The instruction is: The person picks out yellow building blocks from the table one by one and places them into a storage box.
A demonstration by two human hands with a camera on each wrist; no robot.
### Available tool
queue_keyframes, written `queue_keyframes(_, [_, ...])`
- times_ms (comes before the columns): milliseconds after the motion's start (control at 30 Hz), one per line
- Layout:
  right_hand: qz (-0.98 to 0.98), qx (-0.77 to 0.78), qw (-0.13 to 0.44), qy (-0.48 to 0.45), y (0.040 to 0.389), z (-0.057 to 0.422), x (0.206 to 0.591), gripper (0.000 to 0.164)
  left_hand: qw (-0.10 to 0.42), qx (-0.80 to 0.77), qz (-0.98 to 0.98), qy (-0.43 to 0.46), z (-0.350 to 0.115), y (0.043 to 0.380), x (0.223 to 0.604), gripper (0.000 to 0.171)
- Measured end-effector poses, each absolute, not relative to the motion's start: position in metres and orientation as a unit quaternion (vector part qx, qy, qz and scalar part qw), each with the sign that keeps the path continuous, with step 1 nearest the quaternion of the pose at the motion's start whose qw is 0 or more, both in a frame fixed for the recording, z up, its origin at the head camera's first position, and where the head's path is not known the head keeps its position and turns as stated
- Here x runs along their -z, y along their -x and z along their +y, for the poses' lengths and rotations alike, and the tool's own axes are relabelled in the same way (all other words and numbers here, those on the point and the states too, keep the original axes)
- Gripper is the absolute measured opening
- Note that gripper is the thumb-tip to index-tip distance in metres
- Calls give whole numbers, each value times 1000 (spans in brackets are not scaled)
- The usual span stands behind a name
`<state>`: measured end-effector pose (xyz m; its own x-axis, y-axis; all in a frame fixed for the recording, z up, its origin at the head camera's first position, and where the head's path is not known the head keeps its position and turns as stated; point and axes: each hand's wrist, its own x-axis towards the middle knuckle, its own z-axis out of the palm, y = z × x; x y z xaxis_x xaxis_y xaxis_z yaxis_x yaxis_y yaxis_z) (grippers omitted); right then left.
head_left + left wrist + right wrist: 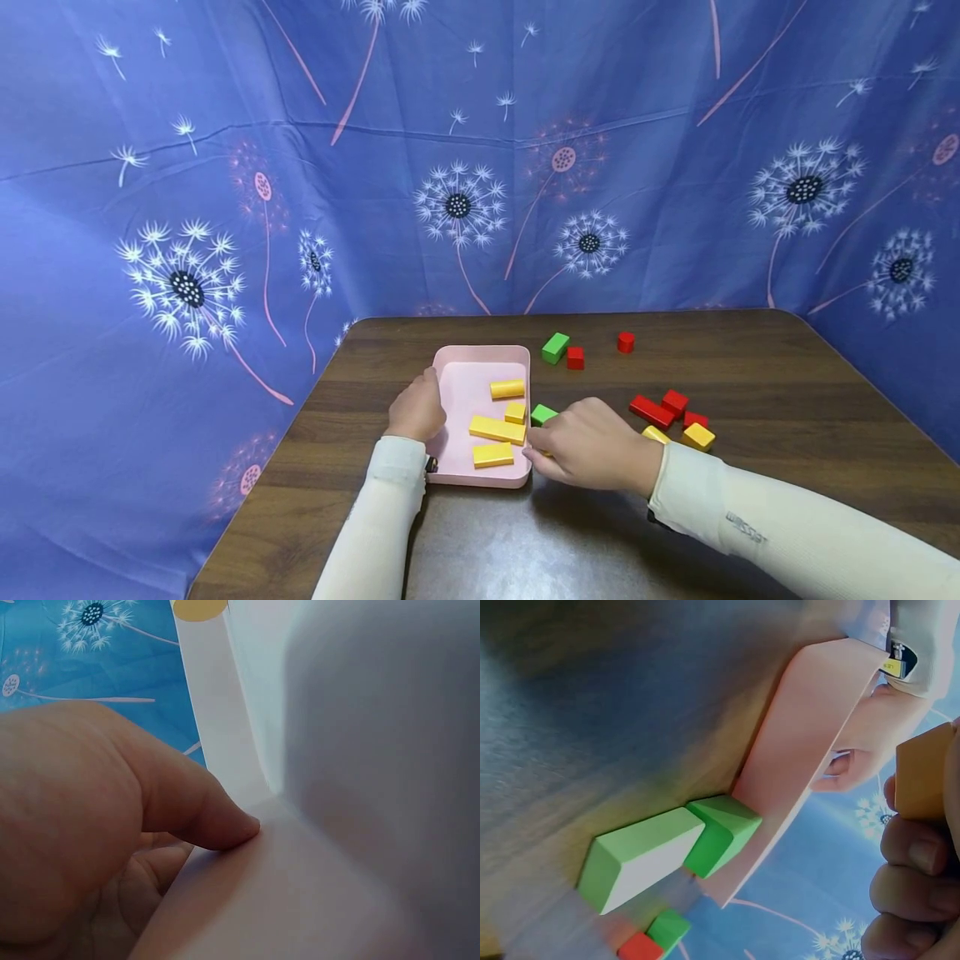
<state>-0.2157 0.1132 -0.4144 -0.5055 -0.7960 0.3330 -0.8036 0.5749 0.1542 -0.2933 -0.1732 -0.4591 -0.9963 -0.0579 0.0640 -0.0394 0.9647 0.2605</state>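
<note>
A pink tray (465,392) stands on the table, its floor holding several yellow blocks (498,429), one of them a cylinder (507,388). My left hand (417,408) grips the tray's left wall, with the thumb (217,817) over the rim and the fingers outside. At the tray's right wall, my right hand (592,446) pinches a yellow block (922,774) between thumb and curled fingers; most of that block is hidden in the head view. Against the tray's outer right side are two green blocks (649,859), one partly behind my right hand in the head view.
Behind the right hand lie red blocks (652,412) and a yellow block (698,437), with another yellow piece (656,435) partly covered by my wrist. Farther back are a green block (556,348), a red cube (575,358) and a red cylinder (626,342). A blue curtain (480,167) hangs behind the table.
</note>
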Motion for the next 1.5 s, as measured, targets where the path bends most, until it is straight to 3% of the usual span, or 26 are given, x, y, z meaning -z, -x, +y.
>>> queue_keyframes(333, [-863, -48, 195, -463, 224, 97, 414, 37, 34, 128, -991, -21, -174, 295, 461, 67])
queue_keyframes(633, [-863, -56, 185, -467, 233, 82, 411, 25, 32, 131, -990, -28, -175, 296, 460, 69])
queue_keyframes(1500, [-878, -64, 162, -446, 266, 67, 411, 17, 33, 130, -991, -27, -172, 292, 456, 68])
